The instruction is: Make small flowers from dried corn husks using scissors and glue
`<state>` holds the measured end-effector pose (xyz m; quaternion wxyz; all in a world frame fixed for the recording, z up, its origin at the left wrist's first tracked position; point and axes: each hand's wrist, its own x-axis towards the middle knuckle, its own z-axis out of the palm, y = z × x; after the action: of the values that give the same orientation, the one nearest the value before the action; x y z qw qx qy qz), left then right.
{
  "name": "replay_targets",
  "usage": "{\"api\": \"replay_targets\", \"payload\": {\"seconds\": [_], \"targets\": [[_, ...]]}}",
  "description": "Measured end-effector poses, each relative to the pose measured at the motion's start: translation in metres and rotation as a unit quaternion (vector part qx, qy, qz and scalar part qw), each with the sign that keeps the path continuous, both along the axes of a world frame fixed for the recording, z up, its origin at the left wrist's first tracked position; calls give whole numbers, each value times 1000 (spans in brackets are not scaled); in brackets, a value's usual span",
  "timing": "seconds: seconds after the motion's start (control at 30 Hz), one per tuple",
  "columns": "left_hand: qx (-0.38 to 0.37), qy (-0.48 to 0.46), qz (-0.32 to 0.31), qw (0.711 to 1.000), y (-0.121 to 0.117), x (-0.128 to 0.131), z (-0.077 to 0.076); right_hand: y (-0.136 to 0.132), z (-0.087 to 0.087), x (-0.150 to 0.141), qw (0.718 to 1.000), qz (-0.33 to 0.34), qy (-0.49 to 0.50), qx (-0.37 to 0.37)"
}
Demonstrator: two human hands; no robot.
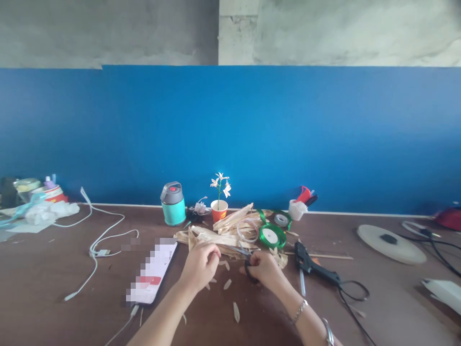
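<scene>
My left hand (pixel 200 266) pinches a pale strip of dried corn husk (pixel 230 248) at the front of a husk pile (pixel 216 235). My right hand (pixel 264 269) grips black-handled scissors (pixel 248 269), whose metal blades (pixel 243 251) reach toward that strip. Small cut husk petals (pixel 227 284) lie scattered on the brown tabletop (pixel 72 274) below my hands. Just behind my right hand sits a spool of green ribbon (pixel 272 235). A black glue gun (pixel 313 264) lies to its right.
A phone (pixel 153 271) with a blurred screen lies left of my hands, with white cables (pixel 104 238) beyond it. Along the blue wall (pixel 230 134) stand a teal flask (pixel 173 204) and a potted white flower (pixel 219 211). A round white board (pixel 391 243) lies at right.
</scene>
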<state>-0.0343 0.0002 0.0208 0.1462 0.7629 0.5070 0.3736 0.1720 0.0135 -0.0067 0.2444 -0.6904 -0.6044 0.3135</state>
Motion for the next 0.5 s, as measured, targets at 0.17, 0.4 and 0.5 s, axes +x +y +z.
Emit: {"api": "replay_targets", "payload": {"seconds": [0.17,0.4,0.5], "targets": [[-7,-23,-22,999,4,-2,-5,-3,4,1,998,-4,-16,55],[-56,-59,-23,996,6,0,-8,1,-8,3,999,27,32,-16],[-133,-15,-69,989,-3,2,-3,3,-9,4,999,24,23,-21]]}}
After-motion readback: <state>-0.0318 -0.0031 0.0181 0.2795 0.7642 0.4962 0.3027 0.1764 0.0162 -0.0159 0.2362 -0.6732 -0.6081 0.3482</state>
